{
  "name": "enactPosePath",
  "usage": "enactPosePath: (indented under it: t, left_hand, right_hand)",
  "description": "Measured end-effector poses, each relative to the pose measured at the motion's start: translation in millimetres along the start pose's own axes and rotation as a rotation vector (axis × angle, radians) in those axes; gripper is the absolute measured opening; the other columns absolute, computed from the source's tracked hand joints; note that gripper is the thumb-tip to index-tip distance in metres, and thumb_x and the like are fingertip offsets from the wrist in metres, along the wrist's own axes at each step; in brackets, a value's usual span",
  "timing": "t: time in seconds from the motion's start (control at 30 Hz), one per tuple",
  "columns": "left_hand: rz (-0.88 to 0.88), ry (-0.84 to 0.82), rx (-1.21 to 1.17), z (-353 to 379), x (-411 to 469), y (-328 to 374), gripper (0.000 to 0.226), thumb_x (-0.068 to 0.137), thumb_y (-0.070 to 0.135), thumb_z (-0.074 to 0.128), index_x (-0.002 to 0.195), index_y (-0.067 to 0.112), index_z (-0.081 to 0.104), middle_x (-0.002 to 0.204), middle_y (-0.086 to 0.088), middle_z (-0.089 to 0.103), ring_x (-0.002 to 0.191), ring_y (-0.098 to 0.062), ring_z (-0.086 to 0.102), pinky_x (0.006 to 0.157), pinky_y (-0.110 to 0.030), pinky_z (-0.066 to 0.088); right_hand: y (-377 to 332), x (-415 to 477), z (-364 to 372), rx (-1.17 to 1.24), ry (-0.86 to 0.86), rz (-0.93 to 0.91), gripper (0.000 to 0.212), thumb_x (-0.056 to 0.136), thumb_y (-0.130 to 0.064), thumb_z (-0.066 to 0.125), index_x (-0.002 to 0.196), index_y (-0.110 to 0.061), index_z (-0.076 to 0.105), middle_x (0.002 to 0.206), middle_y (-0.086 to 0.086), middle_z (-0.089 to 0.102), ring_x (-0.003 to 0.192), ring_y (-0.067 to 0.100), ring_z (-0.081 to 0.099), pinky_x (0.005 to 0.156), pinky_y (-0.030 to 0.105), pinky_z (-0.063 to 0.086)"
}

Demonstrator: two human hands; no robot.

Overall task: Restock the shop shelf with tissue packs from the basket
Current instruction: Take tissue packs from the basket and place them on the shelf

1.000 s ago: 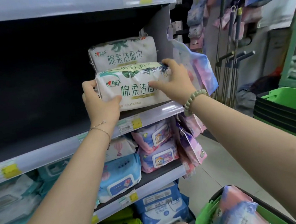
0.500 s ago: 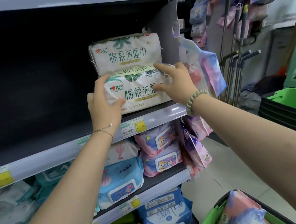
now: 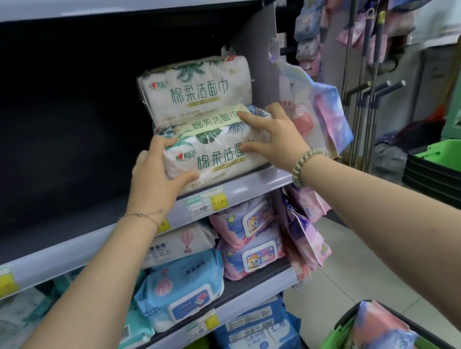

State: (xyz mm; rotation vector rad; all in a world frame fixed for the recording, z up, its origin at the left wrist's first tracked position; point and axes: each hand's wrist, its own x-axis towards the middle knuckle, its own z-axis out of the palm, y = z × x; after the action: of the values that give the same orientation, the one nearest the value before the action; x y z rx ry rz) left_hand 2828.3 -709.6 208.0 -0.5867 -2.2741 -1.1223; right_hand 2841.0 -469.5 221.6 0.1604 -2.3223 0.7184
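Observation:
A white tissue pack [image 3: 213,159] with green leaf print and green lettering lies at the front right of the dark shelf [image 3: 250,185]. My left hand [image 3: 153,179] grips its left end, thumb under the front and fingers over the top. At its right end my right hand [image 3: 276,139] holds it, index finger along the top and thumb on the front. A matching pack [image 3: 195,89] sits higher, just behind it. The green basket [image 3: 331,343] at bottom right holds pink and blue packs [image 3: 379,331].
To the left of the packs the dark shelf is bare. Lower shelves carry blue and pink wipe packs [image 3: 247,240]. Bags [image 3: 327,114] hang off the shelf end on the right, with mop handles [image 3: 360,77] behind them. Stacked green baskets [image 3: 447,162] stand at far right.
Both hands have pushed the front pack further onto the shelf, up against the pack behind it. My right index finger has shifted onto the pack's top.

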Motion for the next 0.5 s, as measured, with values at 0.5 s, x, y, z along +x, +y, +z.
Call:
enactPosePath:
  t: [0.5]
  left_hand:
    - [-0.033, 0.003, -0.03, -1.1, -7.6, 5.9, 0.056, 0.077, 0.02, 0.077, 0.122, 0.032, 0.046, 0.116, 0.001, 0.038, 0.089, -0.005, 0.049, 0.088, -0.024, 0.041]
  right_hand:
    - [8.1, -5.8, -28.9, -0.229, -0.224, -0.095, 0.073, 0.083, -0.034, 0.07, 0.145, -0.038, 0.032, 0.12, 0.008, 0.041, 0.091, 0.024, 0.054, 0.09, 0.024, 0.04]
